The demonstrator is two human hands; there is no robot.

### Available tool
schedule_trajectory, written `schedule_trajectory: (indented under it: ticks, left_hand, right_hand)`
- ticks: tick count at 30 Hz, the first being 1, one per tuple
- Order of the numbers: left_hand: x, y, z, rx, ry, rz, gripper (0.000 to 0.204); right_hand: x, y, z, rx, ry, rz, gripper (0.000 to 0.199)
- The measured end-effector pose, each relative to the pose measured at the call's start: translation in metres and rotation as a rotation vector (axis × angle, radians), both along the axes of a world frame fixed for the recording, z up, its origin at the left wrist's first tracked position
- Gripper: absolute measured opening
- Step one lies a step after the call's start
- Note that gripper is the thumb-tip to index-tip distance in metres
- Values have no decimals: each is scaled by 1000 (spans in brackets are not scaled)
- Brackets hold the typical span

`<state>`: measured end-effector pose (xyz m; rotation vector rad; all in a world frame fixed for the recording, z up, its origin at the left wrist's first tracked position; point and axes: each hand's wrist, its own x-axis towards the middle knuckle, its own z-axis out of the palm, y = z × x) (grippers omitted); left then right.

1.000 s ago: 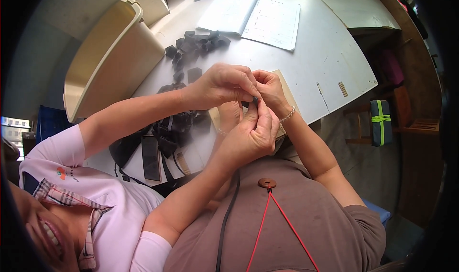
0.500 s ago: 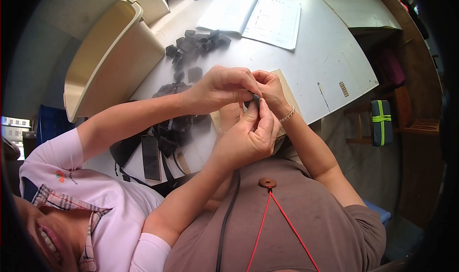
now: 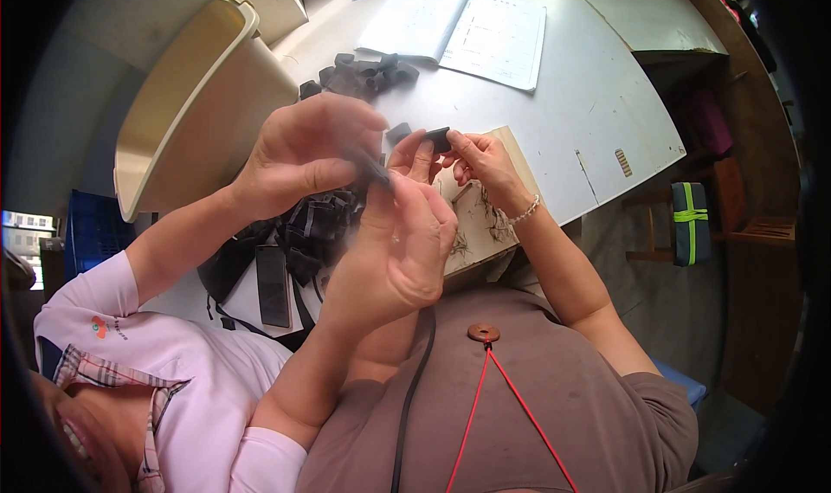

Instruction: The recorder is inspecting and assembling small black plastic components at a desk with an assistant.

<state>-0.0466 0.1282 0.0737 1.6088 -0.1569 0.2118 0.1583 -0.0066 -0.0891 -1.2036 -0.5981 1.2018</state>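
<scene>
Black piece [image 3: 440,139]: was pinched between the person's two hands, held up near the far end of a pale board [image 3: 512,151]
Left hand [image 3: 418,155]: gripped the piece's left end with thumb and fingers; the wrist was hidden behind the co-worker's arm
Right hand [image 3: 486,161]: had its thumb and fingertips closed on the right end of the same piece, with a beaded bracelet [image 3: 525,209] around the wrist
Co-worker's upper hand [image 3: 307,147]: was blurred, its fingers on a dark strip [image 3: 374,167]; how firmly they held it, I could not tell
Co-worker's lower hand [image 3: 402,251]: pinched the lower end of that strip, in front of the person's left forearm
Desk [image 3: 597,116]: carried a loose pile of black pieces [image 3: 368,76], with one small dark square [image 3: 398,133] lying apart, near the left hand
Heap of black straps [image 3: 316,225]: lay beyond the co-worker's forearms, with a dark phone [image 3: 273,287] just beside it
Open notebook [image 3: 495,36]: lay at the far side, to the right of the pile
Cream bin [image 3: 221,116]: stood tilted at the left, its mouth turned away from the pile
</scene>
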Motion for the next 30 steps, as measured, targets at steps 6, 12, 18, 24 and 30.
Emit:
schedule_trajectory:
  ticks: [6,12,18,24,30]
  left_hand:
    - [-10,-3,-11,-106,163,140,20]
    - [-12,-11,-14,224,131,251,14]
    - [-6,-50,-12,1111,-133,354,13]
    - [17,-96,-20,2005,-379,370,13]
    - [40,-134,-28,2825,-756,293,15]
  right_hand:
    - [2,-3,11,63,258,73,33]
    - [2,-3,9,125,372,77,26]
    - [-3,-4,19,117,507,59,19]
    - [7,-8,17,135,549,124,17]
    - [5,-15,34,133,536,105,19]
